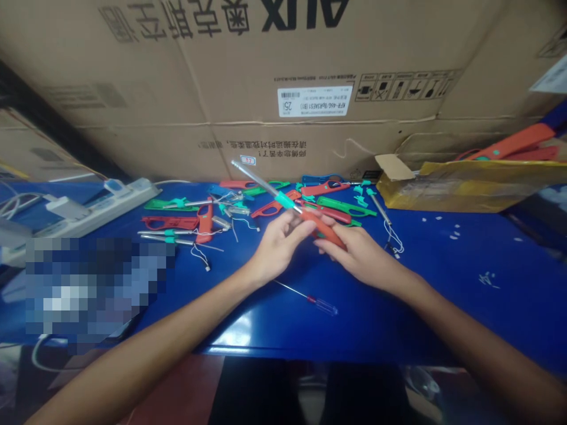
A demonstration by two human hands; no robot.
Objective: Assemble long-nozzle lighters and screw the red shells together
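1. Pointing its silver rod (260,182) to 10 o'clock, the orange lighter (290,203) is above the blue surface (266,313).
2. The left hand (281,239) pinches its fingers near where rod meets handle (328,233).
3. At 12 o'clock, the big box (301,65) says "AUX" upside down; its white label (315,101) says "25" and "KFR-46G".
4. The right hand (365,254) wraps its fingers around the handle, toward 4 o'clock.

The left hand (278,243) and right hand (367,255) hold an orange lighter (326,232) — rod (257,179) slanting away leftward — over a blue table (443,260) where a screwdriver (325,306) lies.
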